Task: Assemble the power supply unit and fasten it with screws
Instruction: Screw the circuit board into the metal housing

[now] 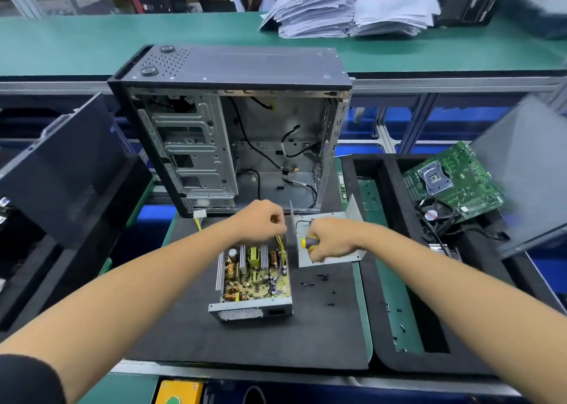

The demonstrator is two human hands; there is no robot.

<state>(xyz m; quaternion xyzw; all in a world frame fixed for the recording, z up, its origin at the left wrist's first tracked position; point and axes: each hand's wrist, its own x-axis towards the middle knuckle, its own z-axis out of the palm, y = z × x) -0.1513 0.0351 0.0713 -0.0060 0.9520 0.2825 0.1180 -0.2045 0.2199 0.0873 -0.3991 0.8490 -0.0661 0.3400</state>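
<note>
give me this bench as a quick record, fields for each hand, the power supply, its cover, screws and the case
left hand: curled at the yellow wires on the power supply's far edge
right hand: grips a screwdriver
power supply: open, circuit board showing, on the black mat
cover: lies apart, right of the power supply
screws: loose on the mat
computer case: open behind, standing on the mat

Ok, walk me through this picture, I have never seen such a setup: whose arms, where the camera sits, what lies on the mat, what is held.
One camera, worn on a person's head, looks down at their bare arms. On the black mat lies an open power supply unit, circuit board showing. Beside it is its metal cover, with loose black screws nearby. The right hand has its grip on a yellow-handled screwdriver. The left hand is at the unit's yellow wires; whether it holds them is unclear. Behind stands an empty computer case.
</note>
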